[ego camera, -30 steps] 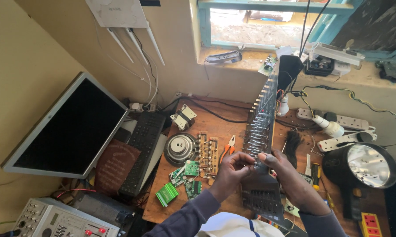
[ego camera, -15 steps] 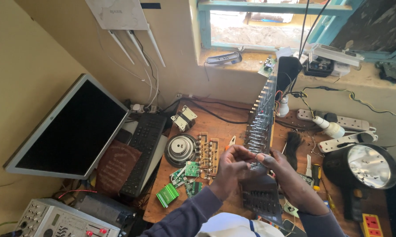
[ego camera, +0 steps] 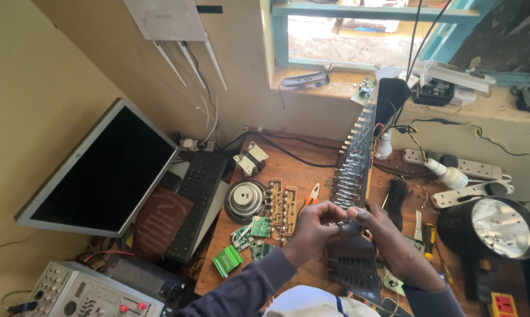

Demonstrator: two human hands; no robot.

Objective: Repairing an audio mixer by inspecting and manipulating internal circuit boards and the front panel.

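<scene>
A long dark panel (ego camera: 353, 176) studded with rows of metal shafts stands on edge across the wooden bench, running from my lap toward the window. My left hand (ego camera: 315, 226) and my right hand (ego camera: 379, 226) meet over its middle, fingertips pinched on a small metal part on the panel. What lies between the fingers is too small to make out. Orange-handled pliers (ego camera: 312, 192) lie just beyond my left hand.
A round speaker (ego camera: 246, 201), brown circuit boards (ego camera: 281, 205) and small green boards (ego camera: 250, 232) lie left of the panel. A keyboard (ego camera: 195, 202) and monitor (ego camera: 100, 170) stand further left. A round lamp (ego camera: 502, 226), power strips (ego camera: 453, 164) and screwdrivers (ego camera: 429, 235) are on the right.
Both hands have shifted slightly up the panel and closer together; the panel itself has stayed in place.
</scene>
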